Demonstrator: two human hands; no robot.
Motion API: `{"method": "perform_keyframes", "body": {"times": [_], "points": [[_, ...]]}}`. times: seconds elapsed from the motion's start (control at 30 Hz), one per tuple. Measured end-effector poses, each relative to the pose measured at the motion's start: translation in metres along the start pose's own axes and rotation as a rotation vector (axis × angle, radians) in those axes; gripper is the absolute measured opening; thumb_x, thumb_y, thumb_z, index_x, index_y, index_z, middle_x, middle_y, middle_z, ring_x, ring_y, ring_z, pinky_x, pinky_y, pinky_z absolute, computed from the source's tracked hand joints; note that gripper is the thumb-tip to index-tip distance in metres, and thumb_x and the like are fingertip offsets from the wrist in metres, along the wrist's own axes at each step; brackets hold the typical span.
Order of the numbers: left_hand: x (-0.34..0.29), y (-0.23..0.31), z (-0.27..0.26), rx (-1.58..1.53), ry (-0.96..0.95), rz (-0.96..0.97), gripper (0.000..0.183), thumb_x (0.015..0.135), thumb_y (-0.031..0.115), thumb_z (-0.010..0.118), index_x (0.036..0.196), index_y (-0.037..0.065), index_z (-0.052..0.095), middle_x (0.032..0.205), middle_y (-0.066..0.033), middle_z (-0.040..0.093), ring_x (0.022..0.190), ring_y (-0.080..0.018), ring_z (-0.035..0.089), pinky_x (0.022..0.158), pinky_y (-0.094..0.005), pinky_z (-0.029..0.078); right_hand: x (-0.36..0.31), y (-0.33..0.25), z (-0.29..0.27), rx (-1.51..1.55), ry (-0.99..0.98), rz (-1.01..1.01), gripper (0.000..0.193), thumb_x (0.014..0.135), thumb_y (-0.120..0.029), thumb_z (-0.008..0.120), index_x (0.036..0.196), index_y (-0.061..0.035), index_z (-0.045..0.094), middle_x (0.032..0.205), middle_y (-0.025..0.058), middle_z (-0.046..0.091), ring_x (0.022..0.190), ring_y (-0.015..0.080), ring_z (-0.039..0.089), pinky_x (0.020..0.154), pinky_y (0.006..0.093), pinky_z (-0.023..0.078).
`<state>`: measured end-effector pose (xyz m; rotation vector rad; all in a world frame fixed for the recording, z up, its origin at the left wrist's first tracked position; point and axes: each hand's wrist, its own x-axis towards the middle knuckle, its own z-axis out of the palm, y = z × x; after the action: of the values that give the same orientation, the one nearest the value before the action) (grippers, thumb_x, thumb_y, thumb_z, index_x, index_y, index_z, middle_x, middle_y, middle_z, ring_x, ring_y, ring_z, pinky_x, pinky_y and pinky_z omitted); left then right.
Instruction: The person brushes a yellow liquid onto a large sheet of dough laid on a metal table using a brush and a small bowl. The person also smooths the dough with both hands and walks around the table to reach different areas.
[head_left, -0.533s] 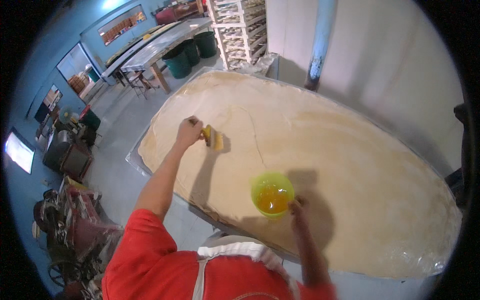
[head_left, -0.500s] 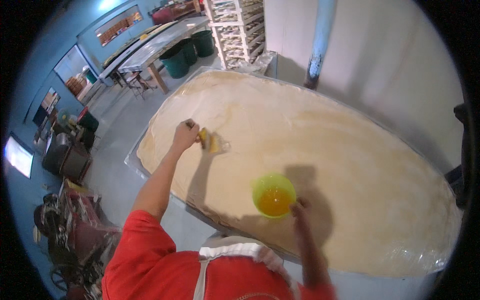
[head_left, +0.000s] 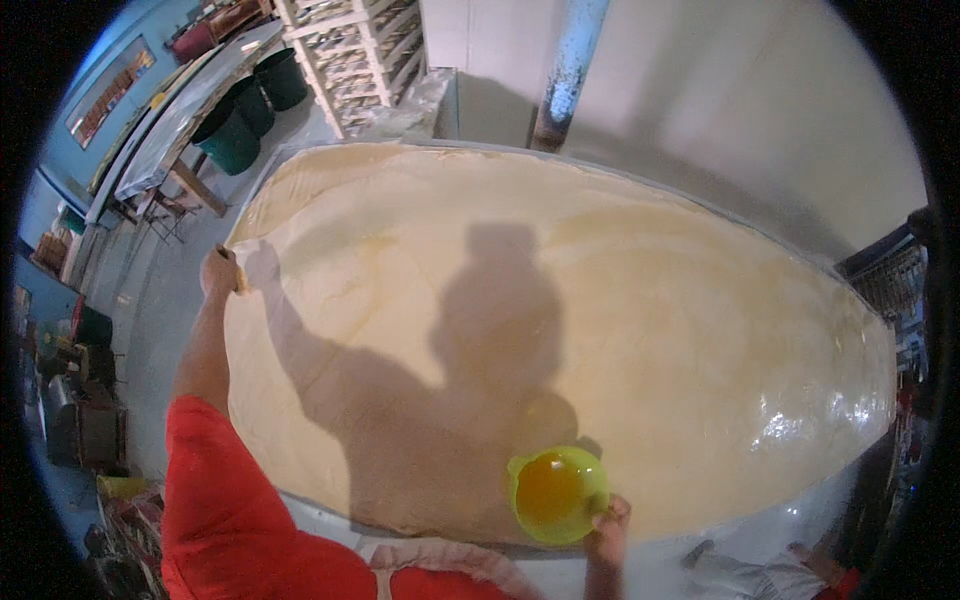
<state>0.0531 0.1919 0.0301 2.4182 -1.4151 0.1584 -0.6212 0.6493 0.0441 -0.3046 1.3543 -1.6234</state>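
Note:
At the left edge of a wide sheet of pale dough (head_left: 660, 330), my left hand (head_left: 217, 272) is closed round a brush (head_left: 240, 278). Little of the brush shows past my fingers, and it is low over the dough; whether it touches, I cannot tell. My right hand (head_left: 612, 525) grips the rim of a lime-green plastic bowl (head_left: 590, 505) above the dough's near edge. The bowl is tilted, and orange-yellow liquid (head_left: 548, 490) that looks like beaten egg lies in it. Some of the dough's surface has a yellowish, shiny coat.
A white slatted rack (head_left: 350, 60) stands beyond the far left of the dough. Dark green tubs (head_left: 228, 138) sit by a long table (head_left: 165, 150). A blue pipe (head_left: 572, 70) runs down the pale wall (head_left: 720, 110). Machinery (head_left: 85, 405) is at the left.
My left hand has moved left with the brush, from over the dough to its left edge. The bowl in my right hand is nearer the dough's front edge. The view has shifted right.

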Motion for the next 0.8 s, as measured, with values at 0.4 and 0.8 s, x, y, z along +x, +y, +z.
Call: {"method": "perform_keyframes", "body": {"times": [0.4,0.8], "points": [[-0.124,0.617,0.185,-0.318,-0.322,1.035,0.03,0.093,0.031,0.057,0.104,0.007,0.072,0.108,-0.02,0.071,0.103,-0.0363,0.067,0.089,-0.0511,0.053,0.05,-0.016,-0.007,-0.324,0.175,-0.077,0.044,0.068,-0.038,0.085,0.07,-0.0026,0.059,0.069,-0.0024,0.057,0.065,0.0092,0.049,0.06,0.0271,0.038],[0.023,0.297,0.142,0.043,-0.268,0.994,0.039,0.081,0.04,0.074,0.093,0.003,0.071,0.083,-0.0193,0.069,0.08,-0.0371,0.066,0.073,-0.0496,0.05,0.06,-0.013,-0.009,-0.226,-0.074,-0.106,0.033,0.072,-0.019,0.076,0.066,-0.0069,0.046,0.068,-0.0042,0.048,0.066,0.007,0.042,0.059,0.0259,0.033]]}}
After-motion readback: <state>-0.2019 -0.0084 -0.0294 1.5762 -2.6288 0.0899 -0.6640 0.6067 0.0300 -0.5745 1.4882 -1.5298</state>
